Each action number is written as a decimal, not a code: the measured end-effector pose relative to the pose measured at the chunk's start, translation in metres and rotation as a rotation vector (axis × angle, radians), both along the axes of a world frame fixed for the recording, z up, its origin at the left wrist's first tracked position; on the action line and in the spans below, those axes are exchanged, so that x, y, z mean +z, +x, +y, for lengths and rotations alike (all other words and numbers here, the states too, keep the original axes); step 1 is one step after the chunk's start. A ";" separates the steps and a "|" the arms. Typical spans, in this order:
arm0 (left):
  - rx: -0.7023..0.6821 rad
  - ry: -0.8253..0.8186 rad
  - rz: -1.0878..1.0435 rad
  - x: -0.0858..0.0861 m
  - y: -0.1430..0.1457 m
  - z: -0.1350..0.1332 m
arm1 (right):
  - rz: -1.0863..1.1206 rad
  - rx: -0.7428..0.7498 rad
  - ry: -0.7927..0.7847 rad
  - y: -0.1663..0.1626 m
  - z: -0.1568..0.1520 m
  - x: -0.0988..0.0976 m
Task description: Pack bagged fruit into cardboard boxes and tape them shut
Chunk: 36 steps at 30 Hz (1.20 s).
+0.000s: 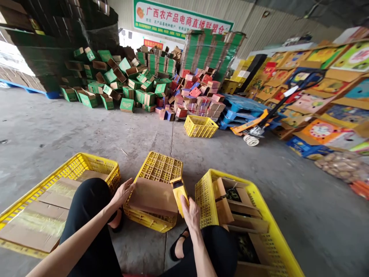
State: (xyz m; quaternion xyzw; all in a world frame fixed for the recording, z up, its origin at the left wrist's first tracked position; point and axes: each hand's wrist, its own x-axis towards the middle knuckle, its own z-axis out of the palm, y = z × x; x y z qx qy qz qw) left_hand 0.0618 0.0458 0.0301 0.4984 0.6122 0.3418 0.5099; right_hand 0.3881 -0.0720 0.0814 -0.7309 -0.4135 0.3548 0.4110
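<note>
A brown cardboard box rests on an upturned yellow crate between my knees. My left hand holds the box's left edge, fingers curled on the cardboard. My right hand grips a yellow tape dispenser pressed against the box's right end. Both forearms reach in from the bottom of the view over my black trousers.
A yellow crate on the left holds flat cardboard sheets. Another yellow crate on the right holds open boxes. Farther off lie heaps of green boxes and red boxes, a small yellow basket, a pallet jack and blue pallets.
</note>
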 end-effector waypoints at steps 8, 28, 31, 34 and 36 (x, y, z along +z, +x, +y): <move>-0.396 -0.607 -0.730 0.053 0.018 -0.006 | 0.466 0.198 -0.025 -0.046 -0.004 0.027; -0.296 -0.649 -1.073 0.028 -0.012 0.008 | 0.257 0.578 -0.419 -0.085 0.065 0.065; -0.347 -0.662 -1.079 0.034 -0.013 0.010 | 0.233 0.678 -0.495 -0.084 0.073 0.059; -0.369 -0.670 -1.080 0.042 -0.017 0.013 | 0.196 0.677 -0.475 -0.081 0.077 0.053; -0.377 -0.666 -1.068 0.047 -0.019 0.016 | 0.169 0.644 -0.439 -0.080 0.079 0.051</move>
